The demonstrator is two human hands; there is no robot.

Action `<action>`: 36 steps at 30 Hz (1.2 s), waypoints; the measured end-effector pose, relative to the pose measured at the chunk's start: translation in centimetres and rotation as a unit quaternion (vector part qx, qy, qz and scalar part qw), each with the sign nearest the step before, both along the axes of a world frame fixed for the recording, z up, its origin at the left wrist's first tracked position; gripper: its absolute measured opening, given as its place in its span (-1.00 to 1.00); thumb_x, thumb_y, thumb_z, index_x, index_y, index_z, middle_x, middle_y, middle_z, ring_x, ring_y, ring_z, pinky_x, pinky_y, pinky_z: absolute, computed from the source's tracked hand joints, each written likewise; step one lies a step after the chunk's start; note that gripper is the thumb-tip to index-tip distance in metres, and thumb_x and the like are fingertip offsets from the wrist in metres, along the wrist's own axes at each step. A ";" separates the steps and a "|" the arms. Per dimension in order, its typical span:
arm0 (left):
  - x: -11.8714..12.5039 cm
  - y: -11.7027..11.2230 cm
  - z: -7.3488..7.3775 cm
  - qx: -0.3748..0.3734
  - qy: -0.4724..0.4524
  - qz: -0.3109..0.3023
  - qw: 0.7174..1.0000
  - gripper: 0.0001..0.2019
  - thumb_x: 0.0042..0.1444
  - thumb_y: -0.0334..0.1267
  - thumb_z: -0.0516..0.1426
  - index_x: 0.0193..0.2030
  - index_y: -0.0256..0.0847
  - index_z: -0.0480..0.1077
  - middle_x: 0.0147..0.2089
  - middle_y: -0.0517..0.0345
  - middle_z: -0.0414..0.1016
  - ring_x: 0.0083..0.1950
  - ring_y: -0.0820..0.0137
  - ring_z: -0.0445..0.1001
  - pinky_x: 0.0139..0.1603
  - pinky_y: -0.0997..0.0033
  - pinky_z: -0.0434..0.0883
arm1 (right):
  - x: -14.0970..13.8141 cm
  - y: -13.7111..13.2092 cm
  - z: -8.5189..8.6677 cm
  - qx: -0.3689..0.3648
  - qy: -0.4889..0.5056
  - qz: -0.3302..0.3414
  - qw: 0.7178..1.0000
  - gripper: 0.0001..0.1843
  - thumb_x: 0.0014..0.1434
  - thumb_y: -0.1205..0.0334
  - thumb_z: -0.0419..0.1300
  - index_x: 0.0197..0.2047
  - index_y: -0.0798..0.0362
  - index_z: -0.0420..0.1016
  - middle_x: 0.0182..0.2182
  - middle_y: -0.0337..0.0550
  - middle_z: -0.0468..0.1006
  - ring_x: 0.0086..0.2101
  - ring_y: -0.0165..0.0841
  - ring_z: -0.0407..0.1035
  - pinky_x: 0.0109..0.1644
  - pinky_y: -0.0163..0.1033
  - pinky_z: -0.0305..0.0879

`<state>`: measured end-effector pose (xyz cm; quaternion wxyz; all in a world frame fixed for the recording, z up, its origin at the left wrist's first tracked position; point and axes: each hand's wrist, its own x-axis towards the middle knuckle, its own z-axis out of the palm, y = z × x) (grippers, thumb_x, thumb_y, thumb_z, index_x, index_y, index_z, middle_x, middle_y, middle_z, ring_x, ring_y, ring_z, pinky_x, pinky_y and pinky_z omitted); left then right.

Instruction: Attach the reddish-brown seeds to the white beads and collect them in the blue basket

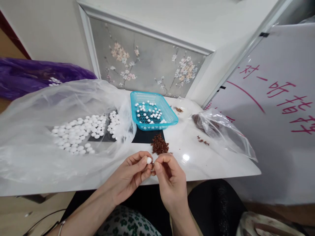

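Observation:
Between thumb and fingers, my left hand (134,172) pinches a small white ball (149,160) just above the table's front edge. My right hand (172,178) is beside it, thumb and forefinger pinched together close to the ball. A small dark brown bit shows at those fingertips, too small to make out. Right behind the hands lies a heap of reddish-brown small pieces (159,144). Farther back stands a blue plastic basket (173,120) with several white balls in it.
A clear plastic bag (31,131) full of white balls spreads over the table's left side. Behind it is a purple bag (22,73). On the right lie another clear bag (226,131) and a few brown pieces (203,141). A framed flower picture (147,59) and a whiteboard (270,131) stand behind.

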<state>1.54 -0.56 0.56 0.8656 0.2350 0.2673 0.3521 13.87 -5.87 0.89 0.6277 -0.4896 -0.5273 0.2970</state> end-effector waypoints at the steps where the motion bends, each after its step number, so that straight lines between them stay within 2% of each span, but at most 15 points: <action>1: 0.0 0.0 0.0 0.004 0.000 -0.002 1.000 -0.92 -0.01 -0.36 0.27 -0.35 -0.30 0.48 -0.42 0.22 0.47 -0.43 0.62 0.46 -0.28 0.71 0.45 | 0.0 0.0 0.0 -0.001 -0.006 -0.003 1.000 -0.87 0.24 0.37 0.06 -0.34 0.02 0.33 -0.42 -0.28 0.33 -0.39 -0.45 0.29 -0.32 -0.37 0.28; 10: 0.1 -0.1 0.3 0.013 0.010 0.002 1.000 -0.89 -0.05 -0.32 0.30 -0.39 -0.31 0.49 -0.43 0.21 0.46 -0.43 0.62 0.43 -0.31 0.71 0.43 | 0.0 -0.1 0.0 -0.022 -0.021 -0.004 1.000 -0.86 0.27 0.34 0.03 -0.35 0.02 0.31 -0.42 -0.25 0.35 -0.40 -0.42 0.32 -0.33 -0.32 0.28; 17: 0.0 -0.2 -0.1 0.022 0.028 0.003 0.999 -0.91 -0.02 -0.33 0.28 -0.39 -0.29 0.48 -0.40 0.20 0.48 -0.41 0.61 0.44 -0.28 0.70 0.43 | -0.3 -0.2 -0.3 -0.017 -0.057 -0.036 0.998 -0.85 0.26 0.34 0.04 -0.38 0.02 0.29 -0.44 -0.25 0.32 -0.41 -0.41 0.26 -0.35 -0.31 0.22; 27: -0.1 -0.3 -0.3 0.028 0.045 0.012 0.999 -0.91 -0.05 -0.35 0.30 -0.39 -0.28 0.49 -0.42 0.21 0.50 -0.41 0.60 0.45 -0.24 0.65 0.42 | -0.2 -0.1 -0.3 -0.030 -0.077 -0.032 0.996 -0.86 0.22 0.37 0.06 -0.39 0.02 0.30 -0.46 -0.26 0.33 -0.43 -0.41 0.27 -0.35 -0.31 0.21; 36: 0.0 -0.3 -0.3 0.055 0.051 0.015 0.997 -0.92 -0.03 -0.35 0.29 -0.38 -0.27 0.49 -0.43 0.22 0.50 -0.38 0.59 0.44 -0.23 0.64 0.40 | 0.1 0.0 -0.1 -0.083 -0.046 -0.021 0.995 -0.95 0.20 0.31 0.10 -0.33 0.02 0.30 -0.45 -0.28 0.32 -0.44 -0.43 0.27 -0.37 -0.34 0.25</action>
